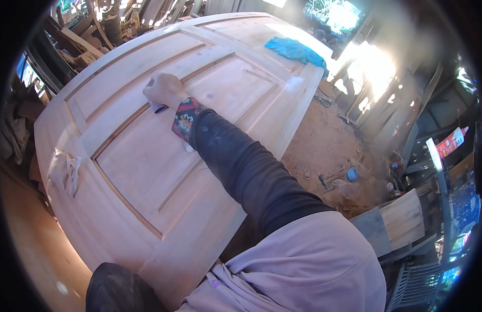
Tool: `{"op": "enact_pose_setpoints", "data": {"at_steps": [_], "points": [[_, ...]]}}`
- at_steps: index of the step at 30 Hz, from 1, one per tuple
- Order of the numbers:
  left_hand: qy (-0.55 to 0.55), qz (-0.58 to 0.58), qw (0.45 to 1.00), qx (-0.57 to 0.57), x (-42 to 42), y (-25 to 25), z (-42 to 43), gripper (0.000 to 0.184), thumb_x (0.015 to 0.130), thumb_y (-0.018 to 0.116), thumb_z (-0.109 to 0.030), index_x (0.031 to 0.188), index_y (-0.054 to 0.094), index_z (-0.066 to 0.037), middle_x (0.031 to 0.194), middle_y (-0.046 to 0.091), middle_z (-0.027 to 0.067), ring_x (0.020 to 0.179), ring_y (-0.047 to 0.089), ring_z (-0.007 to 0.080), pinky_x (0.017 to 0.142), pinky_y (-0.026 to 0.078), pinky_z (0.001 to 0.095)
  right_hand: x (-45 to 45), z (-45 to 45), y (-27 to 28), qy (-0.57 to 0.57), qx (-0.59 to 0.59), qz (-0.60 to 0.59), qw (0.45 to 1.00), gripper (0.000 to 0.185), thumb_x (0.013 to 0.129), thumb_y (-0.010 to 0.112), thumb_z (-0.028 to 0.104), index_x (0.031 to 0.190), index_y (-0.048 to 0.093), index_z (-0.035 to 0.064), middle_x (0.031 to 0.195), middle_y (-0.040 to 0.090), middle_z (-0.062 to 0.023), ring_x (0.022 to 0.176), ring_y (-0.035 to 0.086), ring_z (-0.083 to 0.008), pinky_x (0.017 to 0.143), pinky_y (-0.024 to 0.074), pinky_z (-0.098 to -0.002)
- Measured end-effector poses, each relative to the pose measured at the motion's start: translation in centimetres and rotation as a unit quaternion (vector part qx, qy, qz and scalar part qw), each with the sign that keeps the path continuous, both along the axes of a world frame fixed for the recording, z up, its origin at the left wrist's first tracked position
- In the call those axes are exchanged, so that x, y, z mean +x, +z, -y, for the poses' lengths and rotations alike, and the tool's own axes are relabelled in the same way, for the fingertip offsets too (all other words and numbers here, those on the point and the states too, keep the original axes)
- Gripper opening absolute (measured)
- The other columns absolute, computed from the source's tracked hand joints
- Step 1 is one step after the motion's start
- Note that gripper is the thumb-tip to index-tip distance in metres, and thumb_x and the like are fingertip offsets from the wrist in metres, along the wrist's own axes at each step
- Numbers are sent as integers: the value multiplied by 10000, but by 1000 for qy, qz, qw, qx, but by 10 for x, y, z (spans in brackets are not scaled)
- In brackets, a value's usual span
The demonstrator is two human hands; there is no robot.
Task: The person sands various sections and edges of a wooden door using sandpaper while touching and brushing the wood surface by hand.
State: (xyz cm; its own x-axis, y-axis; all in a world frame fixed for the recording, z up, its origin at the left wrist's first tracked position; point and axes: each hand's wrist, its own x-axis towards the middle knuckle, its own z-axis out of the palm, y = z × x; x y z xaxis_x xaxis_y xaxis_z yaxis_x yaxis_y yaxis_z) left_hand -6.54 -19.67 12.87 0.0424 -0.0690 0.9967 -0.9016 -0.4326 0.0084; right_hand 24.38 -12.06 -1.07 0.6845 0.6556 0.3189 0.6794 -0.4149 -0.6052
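Observation:
A large pale wooden door (189, 229) with recessed panels and raised moulding lies flat beneath my arm. My right hand (165, 89), at the end of a dark sleeve with a patterned cuff, is closed near the door's middle rail. A small dark, folded piece (157, 107) shows under its fingers, perhaps sandpaper; most of it is hidden. Beside the hand runs the moulding between panels. My left hand is out of sight; a dark rounded shape at the bottom left could be a sleeve or a knee.
A blue cloth (295, 51) lies on the door's far right part, and a whitish rag or bag (64, 171) on its left edge. Scrap wood (85, 41) is piled behind. Right of the door, a blue container (352, 173) and boards (402, 218) lie on the dusty ground.

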Motion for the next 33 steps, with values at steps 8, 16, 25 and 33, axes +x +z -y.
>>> {"op": "enact_pose_setpoints", "data": {"at_steps": [8, 16, 25, 33], "points": [[36, -11, 999, -4, -16, 12, -13, 327, 954, 499, -213, 1138, 640, 18, 1160, 633, 114, 1091, 573, 183, 1000, 401, 310, -9, -6, -10, -2, 102, 289, 952, 155, 844, 569, 196, 870, 692, 106, 872, 674, -132, 820, 667, -321, 683, 518, -423], [218, 78, 966, -116, -15, 52, -84, 334, 958, 498, -233, 1128, 650, 11, 1146, 640, 107, 1077, 578, 171, 996, 401, 303, -76, -47, -25, 230, -51, 306, 922, 193, 867, 531, 249, 849, 700, 157, 778, 685, -105, 744, 679, -295, 660, 536, -411], [425, -515, 737, -105, 126, -75, -210, 454, 952, 477, -357, 1227, 574, -9, 1173, 615, 177, 1142, 551, 271, 997, 379, 355, -19, -15, -25, 233, 41, 195, 952, 223, 856, 528, 184, 875, 722, 77, 875, 694, -151, 837, 671, -294, 781, 518, -399], [576, -636, 508, 78, 100, -148, -226, 680, 939, 375, -524, 1444, 322, -71, 1518, 257, 185, 1405, 252, 323, 1114, 216, 503, 38, -20, -38, 93, -29, 213, 972, 292, 911, 465, 228, 921, 700, 54, 906, 685, -173, 855, 670, -319, 765, 527, -439]]}}
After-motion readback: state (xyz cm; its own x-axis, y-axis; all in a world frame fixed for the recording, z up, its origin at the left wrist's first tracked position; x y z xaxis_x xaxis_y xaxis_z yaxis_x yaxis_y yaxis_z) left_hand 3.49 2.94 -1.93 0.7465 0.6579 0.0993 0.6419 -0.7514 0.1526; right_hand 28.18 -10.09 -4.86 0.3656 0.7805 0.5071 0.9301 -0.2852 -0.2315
